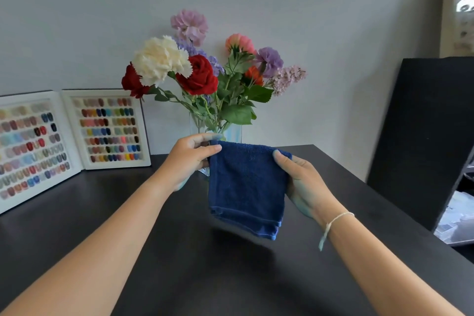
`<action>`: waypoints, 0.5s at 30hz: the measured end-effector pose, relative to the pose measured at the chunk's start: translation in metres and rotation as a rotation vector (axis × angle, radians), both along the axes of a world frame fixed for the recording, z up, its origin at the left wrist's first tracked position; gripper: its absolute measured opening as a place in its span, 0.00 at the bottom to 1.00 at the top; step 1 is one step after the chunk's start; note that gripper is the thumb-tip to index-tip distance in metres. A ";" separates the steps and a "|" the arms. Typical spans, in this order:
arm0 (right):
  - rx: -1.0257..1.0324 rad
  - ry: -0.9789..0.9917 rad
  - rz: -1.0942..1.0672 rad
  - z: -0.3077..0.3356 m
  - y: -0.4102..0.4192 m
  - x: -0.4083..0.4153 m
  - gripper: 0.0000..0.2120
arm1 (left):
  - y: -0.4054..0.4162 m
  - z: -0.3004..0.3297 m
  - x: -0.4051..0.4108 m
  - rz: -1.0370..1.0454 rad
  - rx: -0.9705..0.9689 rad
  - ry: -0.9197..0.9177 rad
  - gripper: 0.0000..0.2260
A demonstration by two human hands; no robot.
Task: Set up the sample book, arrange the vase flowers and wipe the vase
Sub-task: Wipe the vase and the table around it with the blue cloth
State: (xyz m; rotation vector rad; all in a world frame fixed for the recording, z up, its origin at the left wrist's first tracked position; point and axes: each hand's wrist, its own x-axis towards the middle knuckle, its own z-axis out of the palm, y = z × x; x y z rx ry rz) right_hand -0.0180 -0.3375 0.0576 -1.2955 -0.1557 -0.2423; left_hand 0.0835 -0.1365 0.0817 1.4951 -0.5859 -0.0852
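A folded dark blue cloth (246, 187) hangs above the black table, held up in front of the vase. My left hand (188, 160) pinches its top left corner and my right hand (300, 179) grips its right edge. Behind the cloth stands a clear glass vase (232, 132), mostly hidden, with only its rim and a bit of its base showing. It holds mixed flowers (200, 74): red roses, a cream bloom, pink, purple and orange ones. An open white sample book (77, 131) with rows of coloured nail tips stands propped against the wall at the left.
The black table (179, 264) runs to the grey wall. A tall black panel (423, 136) stands at the right edge, with white packaged items (459, 220) on a lower surface beside it.
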 end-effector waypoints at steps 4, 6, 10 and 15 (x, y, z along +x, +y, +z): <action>-0.116 -0.052 -0.081 0.018 -0.008 0.002 0.14 | -0.021 0.007 0.009 0.038 0.011 -0.047 0.09; -0.212 -0.087 -0.153 0.032 -0.015 0.004 0.11 | -0.034 0.016 0.015 0.044 -0.007 -0.084 0.09; -0.412 -0.136 -0.296 0.044 -0.027 0.007 0.07 | -0.047 0.023 0.027 0.049 -0.004 -0.123 0.09; -0.653 -0.096 -0.250 -0.004 -0.012 0.006 0.10 | -0.027 -0.026 0.035 0.072 0.231 -0.117 0.09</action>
